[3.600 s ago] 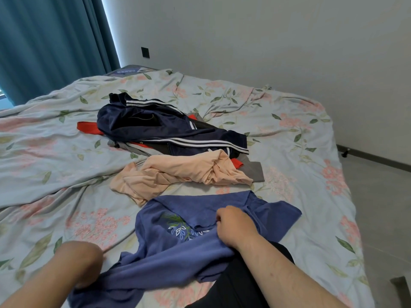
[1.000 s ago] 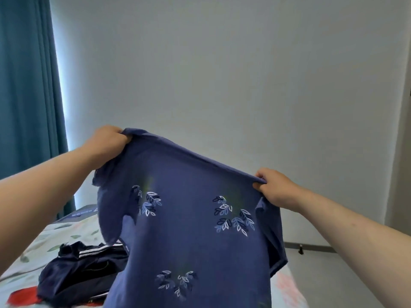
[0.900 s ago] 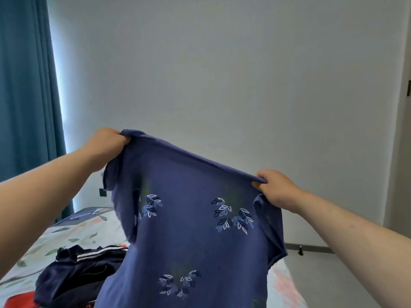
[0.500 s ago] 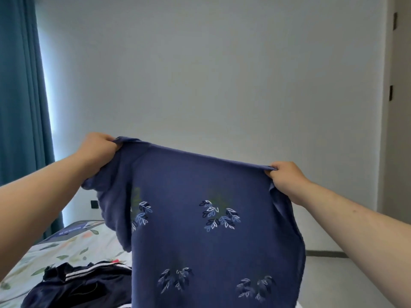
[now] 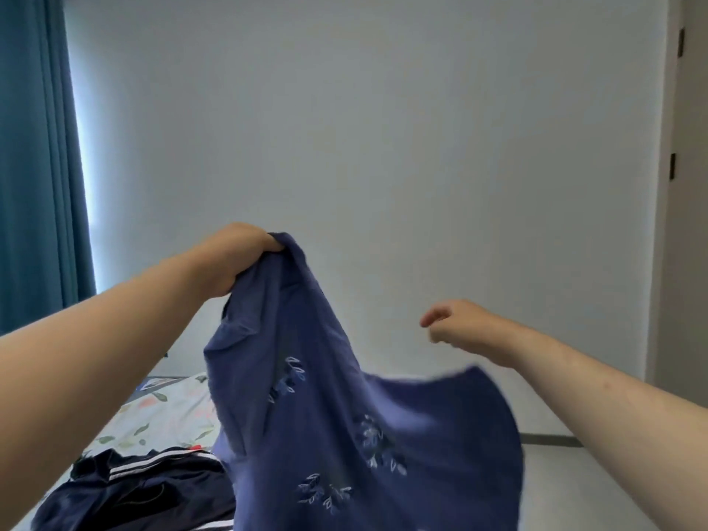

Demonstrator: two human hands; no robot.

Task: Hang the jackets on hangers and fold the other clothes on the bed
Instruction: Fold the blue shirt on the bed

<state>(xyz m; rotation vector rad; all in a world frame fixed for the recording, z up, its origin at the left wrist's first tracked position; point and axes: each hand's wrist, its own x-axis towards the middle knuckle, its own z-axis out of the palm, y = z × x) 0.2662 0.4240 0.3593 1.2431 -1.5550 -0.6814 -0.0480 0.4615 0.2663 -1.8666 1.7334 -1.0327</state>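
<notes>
Two hands are up in front of a pale wall (image 5: 364,128), well apart. The left hand (image 5: 237,258) is the higher one, fingers curled tight round a bunched top edge of the blue T-shirt (image 5: 344,435). The shirt hangs from that grip alone, draping down & to the right w/ its free edge flaring out under the right forearm, blurred. Small leaf prints show on the fabric. The right hand (image 5: 456,323) is lower & off to the side, fingers loosely curled w/ nothing in them, & a clear gap btw it & the cloth. Below the left forearm lies the bed (image 5: 164,412) w/ a floral sheet. On it is a navy jacket (image 5: 145,488) w/ white stripes, crumpled, partly hidden behind the hanging shirt. A bit of red (image 5: 195,447) peeks at the jacket's far edge; can't tell what it is. A teal curtain (image 5: 34,166) hangs beyond the left arm, w/ a strip of daylight at its edge. Past the right hand stands a door frame (image 5: 666,185) w/ dark hinges. Under the right forearm are grey floor (image 5: 574,492) & a dark skirting strip (image 5: 551,439).
</notes>
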